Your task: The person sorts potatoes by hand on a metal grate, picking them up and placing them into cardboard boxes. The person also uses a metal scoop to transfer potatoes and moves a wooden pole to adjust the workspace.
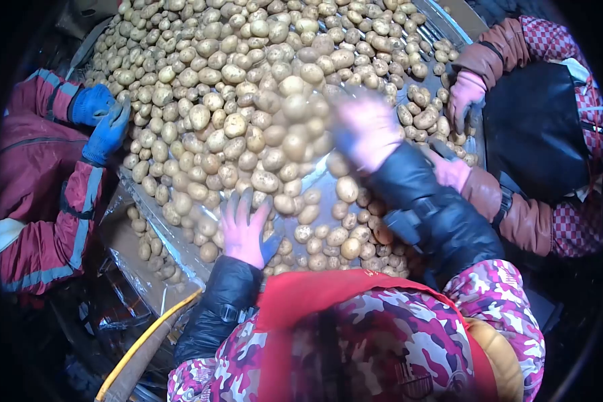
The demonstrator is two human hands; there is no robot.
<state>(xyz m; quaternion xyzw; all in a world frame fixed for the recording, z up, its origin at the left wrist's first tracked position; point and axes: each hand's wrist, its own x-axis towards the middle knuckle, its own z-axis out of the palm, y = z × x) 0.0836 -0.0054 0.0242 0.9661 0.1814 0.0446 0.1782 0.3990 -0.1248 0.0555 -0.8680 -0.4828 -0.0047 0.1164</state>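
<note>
A large heap of potatoes [234, 124] covers the sorting table. My left hand [246, 228], in a pink glove with dark fingertips, lies on potatoes near the table's front edge, its fingers spread. My right hand [365, 127], in a similar pink and dark glove, is over the potatoes at centre right. It is smeared by motion, so its fingers and anything in them cannot be made out. Just left of it, several potatoes are also blurred. A bare strip of the table surface [325, 184] shows between my two hands.
At the left, a co-worker's blue-gloved hands [104, 124] are close together at the table edge. At the right, another co-worker's pink-gloved hands [465, 100] are by the potatoes. More potatoes [151, 248] lie below the metal edge [174, 248]. A yellow-edged strip [137, 348] is at lower left.
</note>
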